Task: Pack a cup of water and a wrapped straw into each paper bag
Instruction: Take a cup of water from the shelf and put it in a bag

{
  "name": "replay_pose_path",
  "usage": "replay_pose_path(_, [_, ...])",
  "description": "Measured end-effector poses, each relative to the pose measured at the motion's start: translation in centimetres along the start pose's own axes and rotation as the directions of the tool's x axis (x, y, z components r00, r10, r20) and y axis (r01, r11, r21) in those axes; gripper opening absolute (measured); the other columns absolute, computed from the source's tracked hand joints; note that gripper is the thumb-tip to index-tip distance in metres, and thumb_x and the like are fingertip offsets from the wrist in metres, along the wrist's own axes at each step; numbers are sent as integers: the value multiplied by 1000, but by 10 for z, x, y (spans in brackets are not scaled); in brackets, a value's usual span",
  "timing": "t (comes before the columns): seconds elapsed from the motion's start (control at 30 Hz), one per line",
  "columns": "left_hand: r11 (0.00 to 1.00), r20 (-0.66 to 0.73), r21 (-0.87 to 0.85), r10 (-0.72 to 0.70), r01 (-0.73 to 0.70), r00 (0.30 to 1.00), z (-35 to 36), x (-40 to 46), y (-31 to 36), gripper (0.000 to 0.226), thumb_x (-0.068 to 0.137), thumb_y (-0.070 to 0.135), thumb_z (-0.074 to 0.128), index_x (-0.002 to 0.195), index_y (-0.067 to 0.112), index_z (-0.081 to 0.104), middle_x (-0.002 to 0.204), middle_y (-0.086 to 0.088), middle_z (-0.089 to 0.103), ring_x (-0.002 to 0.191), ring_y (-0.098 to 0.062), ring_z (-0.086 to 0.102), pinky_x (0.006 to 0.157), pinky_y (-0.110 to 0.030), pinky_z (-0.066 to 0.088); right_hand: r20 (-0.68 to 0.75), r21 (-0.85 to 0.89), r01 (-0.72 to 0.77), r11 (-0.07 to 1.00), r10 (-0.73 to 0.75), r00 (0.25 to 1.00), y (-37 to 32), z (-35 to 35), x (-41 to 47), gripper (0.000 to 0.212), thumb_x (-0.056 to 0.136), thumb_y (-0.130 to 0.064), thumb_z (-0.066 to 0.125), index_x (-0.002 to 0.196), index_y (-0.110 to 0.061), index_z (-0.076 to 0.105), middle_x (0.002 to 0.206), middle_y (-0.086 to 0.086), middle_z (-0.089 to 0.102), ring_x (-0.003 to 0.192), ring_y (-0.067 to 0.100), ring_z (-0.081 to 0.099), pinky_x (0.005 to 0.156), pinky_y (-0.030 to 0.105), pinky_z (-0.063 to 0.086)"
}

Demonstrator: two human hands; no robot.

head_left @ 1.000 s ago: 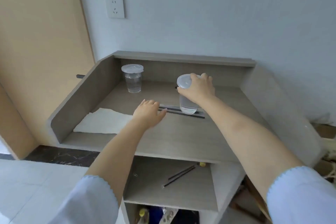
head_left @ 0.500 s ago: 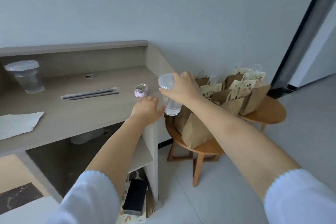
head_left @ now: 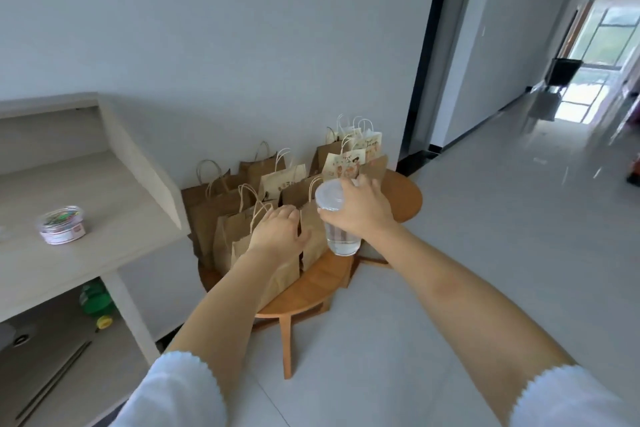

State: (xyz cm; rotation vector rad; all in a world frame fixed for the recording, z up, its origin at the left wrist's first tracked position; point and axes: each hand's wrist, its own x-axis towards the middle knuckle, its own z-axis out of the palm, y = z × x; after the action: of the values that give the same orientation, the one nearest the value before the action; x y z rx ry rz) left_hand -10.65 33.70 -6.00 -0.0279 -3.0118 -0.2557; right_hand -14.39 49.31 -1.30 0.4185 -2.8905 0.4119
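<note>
Over the bags I've got R hand gripping the cup; L hand flat, fingers relaxed, on a bag.

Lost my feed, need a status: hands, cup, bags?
Right hand grips lidded cup of water above the paper bags. Left hand rests on front bag. No straw visible in either hand.

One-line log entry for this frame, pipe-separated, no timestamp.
phase: cup to bag | right hand: grips lidded cup of water, above paper bags | left hand: at front bag's mouth, grip unclear | straw: not seen in hands
</note>
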Motion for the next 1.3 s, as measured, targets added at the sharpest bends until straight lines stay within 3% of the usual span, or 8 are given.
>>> replay_pose_path(0.17, [999,77,-37,11,-8,997,34,69,78,51,101,40,32,141,9,38,148,-7,38,139,-24,28,114,-35,18,9,-44,-48,998,48,999,99,-1,37,75,79,-63,57,139,-22,38,130,8,42,120,28,37,88,35,41])
replay_pose_path(0.4, [994,121,-88,68,-57,990,62,158,156,48,101,37,33,139,9,42,144,-7,43,137,-23,31,115,-32,15,7,-85,-117,989,118,993,205,3,97,77,78,-65,57,138,-20,40,127,9,44,118,28,40,90,35,41])
replay_pose_path(0.53, [993,153,-71,102,-92,983,85,215,172,43,100,37,34,130,10,49,136,-7,49,130,-22,39,112,-33,23,4,-78,-170,982,171,985,249,21,138,74,79,-64,56,136,-20,41,127,9,46,116,27,41,89,34,41])
replay_pose_path(0.87, [993,224,-40,114,-108,968,132,405,189,52,101,43,29,143,13,36,148,-5,39,139,-22,30,117,-34,14,33,-151,-206,967,214,976,342,53,306,76,81,-65,52,140,-20,37,135,11,43,122,28,40,99,35,37])
replay_pose_path(1.07, [996,212,-2,84,-85,974,134,528,201,55,101,42,30,145,10,33,153,-8,31,143,-24,23,118,-36,12,-13,-138,-174,975,174,985,390,57,410,74,83,-63,52,142,-21,34,134,9,41,118,28,40,99,33,35])
replay_pose_path(1.3, [998,224,23,55,-62,973,158,629,228,55,101,41,30,147,10,29,153,-7,31,142,-22,25,120,-36,10,35,-103,-123,987,127,991,452,77,508,76,82,-63,52,143,-22,33,134,10,40,120,28,39,100,34,34])
